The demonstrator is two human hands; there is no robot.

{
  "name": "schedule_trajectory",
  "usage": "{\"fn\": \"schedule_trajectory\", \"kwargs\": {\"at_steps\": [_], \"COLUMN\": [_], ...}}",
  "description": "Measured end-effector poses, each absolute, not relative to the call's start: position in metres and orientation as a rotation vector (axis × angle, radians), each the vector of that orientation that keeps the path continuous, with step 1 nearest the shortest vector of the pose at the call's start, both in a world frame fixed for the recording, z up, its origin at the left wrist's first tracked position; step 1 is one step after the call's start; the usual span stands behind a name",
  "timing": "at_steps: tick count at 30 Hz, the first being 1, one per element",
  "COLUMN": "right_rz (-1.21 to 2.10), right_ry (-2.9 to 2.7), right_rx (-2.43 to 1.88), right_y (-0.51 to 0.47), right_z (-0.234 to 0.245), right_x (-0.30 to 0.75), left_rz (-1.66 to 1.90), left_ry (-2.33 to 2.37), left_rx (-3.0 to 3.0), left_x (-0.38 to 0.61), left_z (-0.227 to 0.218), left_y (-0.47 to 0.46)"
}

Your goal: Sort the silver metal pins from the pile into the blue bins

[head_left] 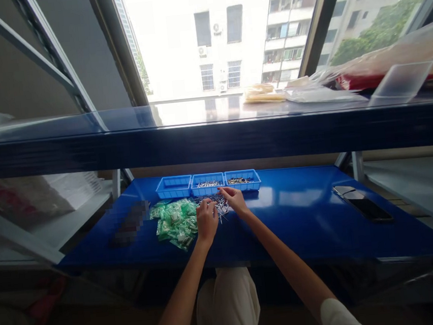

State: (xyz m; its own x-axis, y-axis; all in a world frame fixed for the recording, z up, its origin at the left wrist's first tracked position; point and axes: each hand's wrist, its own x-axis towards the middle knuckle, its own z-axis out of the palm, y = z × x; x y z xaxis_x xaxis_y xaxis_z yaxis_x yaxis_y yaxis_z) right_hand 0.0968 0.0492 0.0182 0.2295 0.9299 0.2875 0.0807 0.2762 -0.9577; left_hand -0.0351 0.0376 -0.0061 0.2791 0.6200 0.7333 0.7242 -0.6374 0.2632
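Note:
My left hand [207,220] rests on the blue table [301,210] with its fingers curled over a loose pile of small metal pins [217,203]. My right hand [234,199] reaches into the same pile with fingertips pinched together; what they hold is too small to make out. A heap of small green plastic bags [175,221] lies just left of my left hand. Behind the pile stand three blue trays [208,183] in a row; the middle and right ones hold metal parts, the left one looks empty.
A dark phone [366,205] lies on the table's right side. A blurred dark object [130,223] sits at the left. A blue shelf [213,132] runs overhead, carrying plastic bags and a clear container [400,82]. Grey side shelves flank the table.

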Motion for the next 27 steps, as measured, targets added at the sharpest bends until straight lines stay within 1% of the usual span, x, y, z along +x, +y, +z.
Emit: {"fn": "schedule_trajectory", "kwargs": {"at_steps": [5, 7, 9, 10, 13, 15, 20, 27], "right_rz": [0.74, 0.641, 0.611, 0.669, 1.115, 1.309, 1.476, 1.626], "right_ry": [-1.335, -1.382, -1.384, -1.368, -1.212, -1.112, -1.01, -0.995], "right_rx": [-1.244, -1.318, -1.341, -1.326, -1.175, -1.074, -0.968, -0.915], "right_y": [0.075, 0.074, 0.065, 0.057, 0.027, 0.007, -0.02, -0.024], "right_z": [0.049, 0.053, 0.051, 0.049, 0.047, 0.049, 0.06, 0.06], "right_x": [0.081, 0.079, 0.079, 0.08, 0.083, 0.085, 0.086, 0.092], "left_rz": [-1.202, -1.197, -1.196, -1.194, -1.17, -1.139, -1.087, -1.177], "left_ry": [-1.273, -1.269, -1.251, -1.242, -1.256, -1.293, -1.318, -1.332], "left_rx": [-2.482, -2.478, -2.477, -2.475, -2.455, -2.446, -2.45, -2.431], "left_x": [-0.034, -0.034, -0.035, -0.035, -0.034, -0.034, -0.033, -0.033], "left_z": [-0.008, -0.009, -0.009, -0.01, -0.009, -0.009, -0.009, -0.01], "left_y": [0.039, 0.039, 0.039, 0.04, 0.04, 0.039, 0.04, 0.04]}}
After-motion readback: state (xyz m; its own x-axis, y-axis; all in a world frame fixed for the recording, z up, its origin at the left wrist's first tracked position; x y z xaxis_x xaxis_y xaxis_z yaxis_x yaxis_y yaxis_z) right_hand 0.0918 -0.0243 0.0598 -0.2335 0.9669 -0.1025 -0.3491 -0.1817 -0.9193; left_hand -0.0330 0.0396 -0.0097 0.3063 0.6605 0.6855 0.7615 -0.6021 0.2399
